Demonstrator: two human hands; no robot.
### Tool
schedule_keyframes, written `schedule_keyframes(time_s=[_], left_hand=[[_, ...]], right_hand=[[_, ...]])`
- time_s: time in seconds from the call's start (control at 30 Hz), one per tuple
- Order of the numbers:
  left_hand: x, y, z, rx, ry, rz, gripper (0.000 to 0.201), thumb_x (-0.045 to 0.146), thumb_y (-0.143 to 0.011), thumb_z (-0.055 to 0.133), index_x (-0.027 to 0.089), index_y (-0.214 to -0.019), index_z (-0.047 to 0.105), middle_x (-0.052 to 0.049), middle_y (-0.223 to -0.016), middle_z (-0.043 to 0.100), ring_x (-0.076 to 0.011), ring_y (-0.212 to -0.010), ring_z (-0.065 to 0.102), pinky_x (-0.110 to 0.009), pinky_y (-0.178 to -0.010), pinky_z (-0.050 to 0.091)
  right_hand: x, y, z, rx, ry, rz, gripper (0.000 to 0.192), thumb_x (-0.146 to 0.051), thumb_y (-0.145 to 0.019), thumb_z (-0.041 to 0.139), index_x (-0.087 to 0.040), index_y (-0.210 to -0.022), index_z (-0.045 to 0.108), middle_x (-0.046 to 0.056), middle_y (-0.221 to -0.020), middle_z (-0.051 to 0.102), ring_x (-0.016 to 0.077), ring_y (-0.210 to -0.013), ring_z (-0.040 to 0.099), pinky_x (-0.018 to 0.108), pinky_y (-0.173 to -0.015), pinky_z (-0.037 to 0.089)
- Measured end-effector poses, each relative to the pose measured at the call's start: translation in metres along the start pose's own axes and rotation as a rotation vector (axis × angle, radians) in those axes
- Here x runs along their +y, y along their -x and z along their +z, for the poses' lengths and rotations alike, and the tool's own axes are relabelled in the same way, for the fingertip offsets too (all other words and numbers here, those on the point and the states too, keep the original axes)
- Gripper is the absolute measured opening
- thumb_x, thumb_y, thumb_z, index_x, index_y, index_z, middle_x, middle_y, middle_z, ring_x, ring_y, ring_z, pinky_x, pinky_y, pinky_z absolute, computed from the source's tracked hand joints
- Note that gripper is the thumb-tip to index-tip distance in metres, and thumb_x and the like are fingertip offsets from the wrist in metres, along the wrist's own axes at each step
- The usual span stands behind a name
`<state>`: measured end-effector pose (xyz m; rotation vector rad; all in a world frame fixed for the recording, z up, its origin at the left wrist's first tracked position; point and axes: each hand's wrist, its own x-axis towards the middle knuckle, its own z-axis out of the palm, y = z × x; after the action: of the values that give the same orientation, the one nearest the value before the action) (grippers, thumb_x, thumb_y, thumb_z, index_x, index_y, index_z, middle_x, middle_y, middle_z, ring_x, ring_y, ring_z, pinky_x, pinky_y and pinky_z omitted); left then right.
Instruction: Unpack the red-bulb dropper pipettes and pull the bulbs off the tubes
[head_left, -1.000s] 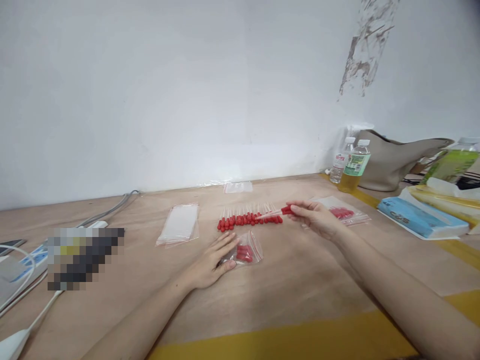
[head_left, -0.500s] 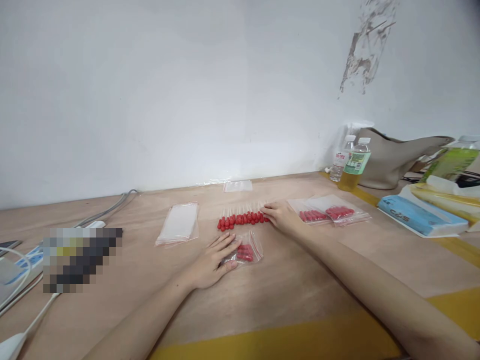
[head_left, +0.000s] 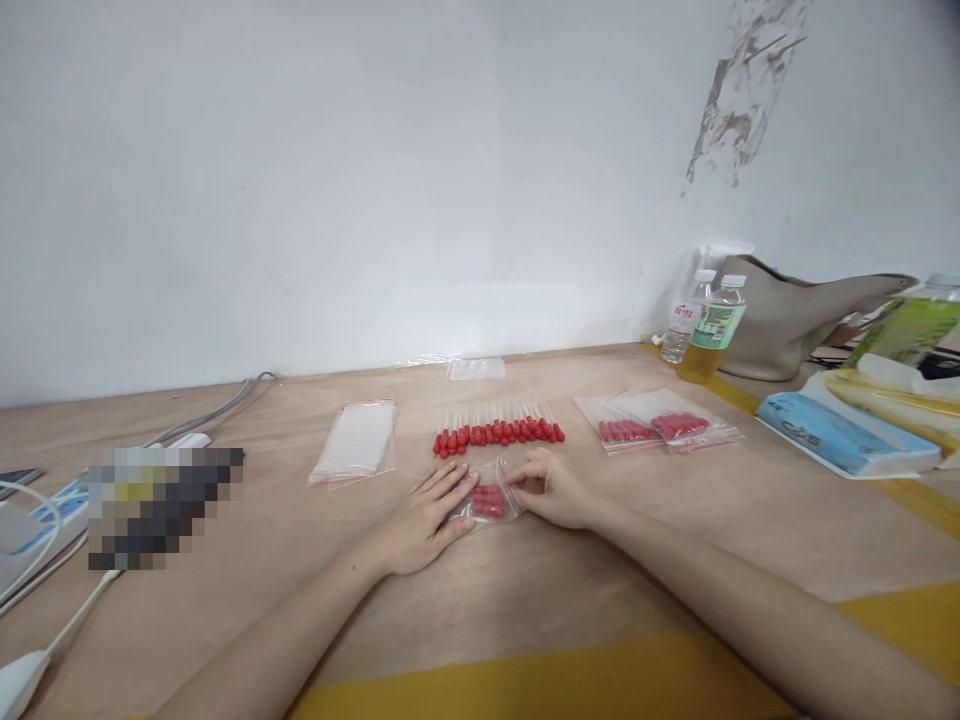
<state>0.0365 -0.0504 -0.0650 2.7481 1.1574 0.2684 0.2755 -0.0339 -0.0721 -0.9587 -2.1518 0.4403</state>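
Surface [head_left: 600,580]: we see a brown top with a yellow strip along the near edge.
Row of droppers [head_left: 499,432]: it runs left to right; each dropper's long axis points away from us, red bulbs nearest us.
Left hand [head_left: 427,515]: we see it lying flat and unclenched, fingertips pressing the small bag.
Right hand [head_left: 551,488]: its fingers pinch the bag's right edge.
Small bag [head_left: 487,498]: it lies between our hands, just before the row, with red-bulbed droppers inside.

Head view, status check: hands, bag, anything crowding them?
Left hand flat on small zip bag of red-bulbed droppers. Right hand pinching the bag's right edge. Row of loose droppers just beyond, not touching.
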Motion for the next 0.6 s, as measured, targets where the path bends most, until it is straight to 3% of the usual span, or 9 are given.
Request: schedule_keyframes(time_s=[0.13, 0.33, 0.47, 0.6], left_hand=[[0.0, -0.001, 0.001, -0.019, -0.003, -0.008, 0.054, 0.047, -0.087, 0.029, 0.028, -0.136, 0.015, -0.003, -0.143, 0.013, -0.021, -0.131, 0.008, -0.042, -0.107, 0.015], [0.003, -0.007, 0.005, 0.009, 0.023, -0.026, 0.047, 0.044, -0.089, 0.026, 0.03, -0.134, 0.021, -0.002, -0.143, 0.016, -0.0201, -0.131, 0.013, -0.043, -0.106, 0.017], [0.006, -0.011, 0.011, 0.077, 0.051, -0.068, 0.046, 0.043, -0.089, 0.027, 0.029, -0.133, 0.026, -0.003, -0.141, 0.024, -0.0195, -0.13, 0.019, -0.042, -0.105, 0.02], [0.008, -0.013, 0.012, 0.096, 0.054, -0.092, 0.047, 0.043, -0.089, 0.025, 0.027, -0.133, 0.026, -0.004, -0.14, 0.026, -0.0186, -0.129, 0.02, -0.042, -0.106, 0.02]], right_hand=[[-0.005, -0.004, 0.001, -0.105, -0.079, -0.062, 0.019, -0.028, -0.071, 0.062, -0.02, -0.087, 0.065, 0.003, -0.086, 0.06, 0.0157, -0.082, 0.053, 0.028, -0.075, 0.039], [-0.006, -0.008, -0.006, -0.309, -0.095, 0.021, 0.033, -0.042, -0.059, 0.069, -0.018, -0.08, 0.063, -0.001, -0.077, 0.057, 0.0137, -0.07, 0.05, 0.023, -0.062, 0.038], [-0.004, -0.006, -0.004, -0.33, -0.055, 0.035, 0.031, -0.042, -0.057, 0.07, -0.018, -0.075, 0.061, -0.003, -0.07, 0.054, 0.012, -0.064, 0.047, 0.021, -0.057, 0.034], [-0.006, -0.004, 0.005, -0.206, 0.018, 0.037, 0.025, -0.034, -0.056, 0.07, -0.018, -0.071, 0.06, -0.001, -0.071, 0.052, 0.0116, -0.064, 0.045, 0.021, -0.056, 0.033]])
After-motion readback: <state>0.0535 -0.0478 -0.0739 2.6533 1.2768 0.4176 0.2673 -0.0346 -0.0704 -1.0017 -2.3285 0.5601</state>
